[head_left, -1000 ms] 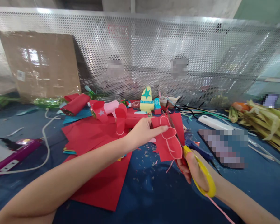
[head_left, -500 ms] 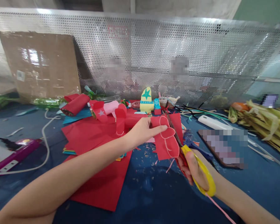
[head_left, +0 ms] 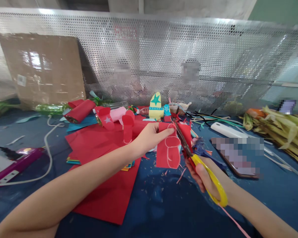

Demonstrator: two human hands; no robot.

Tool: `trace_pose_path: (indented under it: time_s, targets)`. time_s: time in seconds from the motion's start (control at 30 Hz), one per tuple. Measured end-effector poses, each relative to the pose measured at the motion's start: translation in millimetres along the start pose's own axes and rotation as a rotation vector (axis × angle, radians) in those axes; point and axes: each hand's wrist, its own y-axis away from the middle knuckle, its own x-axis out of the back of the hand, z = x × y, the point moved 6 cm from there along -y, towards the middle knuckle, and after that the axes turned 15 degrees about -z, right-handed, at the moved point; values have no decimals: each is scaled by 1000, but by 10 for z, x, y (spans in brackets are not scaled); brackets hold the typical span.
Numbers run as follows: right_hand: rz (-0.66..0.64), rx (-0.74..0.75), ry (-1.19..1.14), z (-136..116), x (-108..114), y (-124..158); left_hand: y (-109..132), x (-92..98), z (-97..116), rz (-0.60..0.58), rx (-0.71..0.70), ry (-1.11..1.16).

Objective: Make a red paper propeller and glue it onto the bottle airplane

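Two hands share one red paper piece (head_left: pixel 167 155), held above the blue table (head_left: pixel 164 208). The left hand (head_left: pixel 149 138) pinches its top edge between thumb and fingers. The right hand (head_left: pixel 205 178), at four o'clock, grips one pair of yellow scissors (head_left: pixel 200 162), blades at the paper's right edge. One loose red sheet (head_left: pixel 109 195) lies at seven o'clock and one purple glue gun (head_left: pixel 15 162) at nine.

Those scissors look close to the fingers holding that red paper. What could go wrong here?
The scissors in the right hand are open right beside the left hand pinching the red paper; a slip might nick a fingertip. The paper hangs unsupported, so it could flex and the cut may stray off the pink outline.
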Motion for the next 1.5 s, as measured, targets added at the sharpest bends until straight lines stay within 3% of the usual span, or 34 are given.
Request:
trace_pose_path:
  time_s: [0.4,0.83,1.1,1.33,1.5]
  targets:
    - [21,48,7,62,-42,-13,-3,-2,8,-36,-2,-77]
    - [-21,-37,-148,162,-78,26,-11,-2,9,-62,-7,-59]
    - [-23,-35,-168,78,-64,-3,-6,-20,37,-79,-11,-64]
    - [-42,-36,-20,-155,23,1,-18,9,33,-86,-1,-118]
    - [-59,-45,-20,-138,34,1,-41,73,21,-83,8,-209]
